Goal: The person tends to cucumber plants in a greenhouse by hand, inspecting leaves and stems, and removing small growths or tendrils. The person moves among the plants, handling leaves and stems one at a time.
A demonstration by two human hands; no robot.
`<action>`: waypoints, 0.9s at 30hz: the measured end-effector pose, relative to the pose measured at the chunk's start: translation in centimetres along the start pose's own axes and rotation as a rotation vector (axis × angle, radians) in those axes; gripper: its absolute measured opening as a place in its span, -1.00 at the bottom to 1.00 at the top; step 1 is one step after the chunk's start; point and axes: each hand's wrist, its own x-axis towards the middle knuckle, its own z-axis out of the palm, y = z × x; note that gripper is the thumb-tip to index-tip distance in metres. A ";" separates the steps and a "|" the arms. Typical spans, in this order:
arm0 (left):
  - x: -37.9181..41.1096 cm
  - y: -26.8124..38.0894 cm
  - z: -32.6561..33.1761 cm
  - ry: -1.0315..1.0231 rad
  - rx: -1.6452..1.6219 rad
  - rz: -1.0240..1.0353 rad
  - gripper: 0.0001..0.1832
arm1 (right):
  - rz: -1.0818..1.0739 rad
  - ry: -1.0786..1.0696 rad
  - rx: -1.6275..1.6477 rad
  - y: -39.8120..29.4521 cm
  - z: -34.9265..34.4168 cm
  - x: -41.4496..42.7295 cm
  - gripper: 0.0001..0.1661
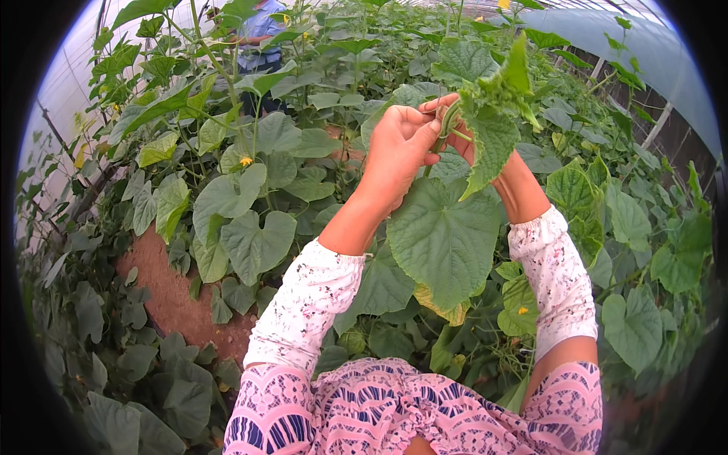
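Note:
My left hand (402, 139) is raised at the upper middle, its thumb and fingers pinching the green stem of a cucumber vine (449, 120) just below the growing tip. From the other side, my right hand (465, 147) closes around the same stem; a hanging leaf (493, 139) covers much of this hand. A thin string or wire (441, 102) seems to run between the fingertips, too fine to make out fully. The leafy shoot tip (503, 85) leans to the right above both hands. Below them hangs a broad cucumber leaf (446, 236).
Dense cucumber plants (250, 244) surround me, some with yellow flowers (245, 161). Bare reddish soil (176, 296) shows at the left. A person in a blue shirt (263, 34) stands among the plants farther back. Plastic greenhouse sheeting (631, 51) curves along the right side.

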 end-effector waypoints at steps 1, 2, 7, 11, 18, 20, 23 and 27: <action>0.1 0.1 -0.1 0.005 -0.015 -0.029 -0.82 | 0.011 -0.016 0.007 -0.1 0.4 0.0 -0.63; 0.3 0.2 -0.2 0.010 -0.031 -0.058 -0.81 | 0.010 -0.058 0.063 -0.5 1.0 0.0 -0.65; 0.6 1.8 -0.2 0.006 0.046 -0.112 -0.75 | 0.078 -0.124 0.042 -1.6 0.3 -0.3 -0.69; 1.2 3.3 -0.5 -0.023 0.170 -0.087 -0.65 | 0.087 -0.038 -0.069 -3.9 2.5 -1.2 -0.76; 2.2 0.5 -0.7 -0.125 0.252 0.026 -0.66 | -0.008 0.202 -0.353 -0.8 2.5 -2.7 -0.72; 2.3 -1.4 -1.6 -0.176 0.310 0.057 -0.69 | 0.035 0.196 -0.266 1.2 2.4 -3.7 -0.73; 2.9 -1.4 -1.4 -0.173 0.311 0.036 -0.71 | -0.131 0.331 -0.484 1.2 3.3 -4.3 -0.80; 3.5 -0.6 -1.0 -0.169 0.392 0.084 -0.73 | -0.678 0.463 -1.188 -1.4 5.3 -4.9 -0.84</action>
